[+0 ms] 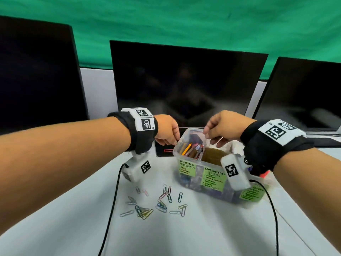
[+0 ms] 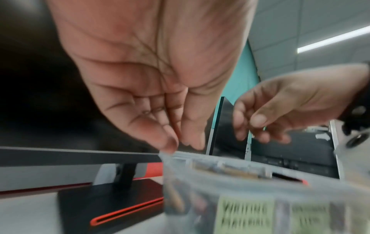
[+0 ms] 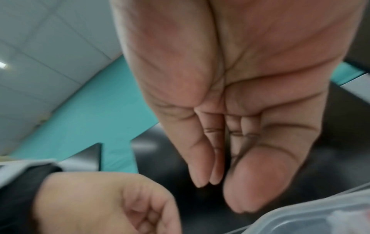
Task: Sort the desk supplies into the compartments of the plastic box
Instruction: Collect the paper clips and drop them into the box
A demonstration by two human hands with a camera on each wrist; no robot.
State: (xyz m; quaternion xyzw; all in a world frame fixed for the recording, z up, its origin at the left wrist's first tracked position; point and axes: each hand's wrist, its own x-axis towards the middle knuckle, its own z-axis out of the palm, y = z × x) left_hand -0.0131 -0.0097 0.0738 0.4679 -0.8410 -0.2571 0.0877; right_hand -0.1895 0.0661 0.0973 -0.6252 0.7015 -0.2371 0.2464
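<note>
The clear plastic box [image 1: 198, 179] with green labels stands on the white desk. Pens and pencils [image 1: 191, 148] stand in its left compartment, marked for writing materials. My left hand [image 1: 174, 142] is at the box's far left corner. In the left wrist view this left hand [image 2: 180, 147] pinches the rim of the box [image 2: 200, 190], thumb outside and fingers inside. My right hand [image 1: 212, 137] hovers over the box's far side with loosely bent fingers and nothing visible in it [image 3: 220, 190]. Several coloured paper clips [image 1: 158, 204] lie scattered in front of the box.
Three dark monitors line the back; the middle one's black stand base [image 1: 164, 150] sits just behind the box's left end. Two black cables [image 1: 112, 206] trail from my wrists across the desk. A brown item [image 1: 214, 154] fills the middle compartment.
</note>
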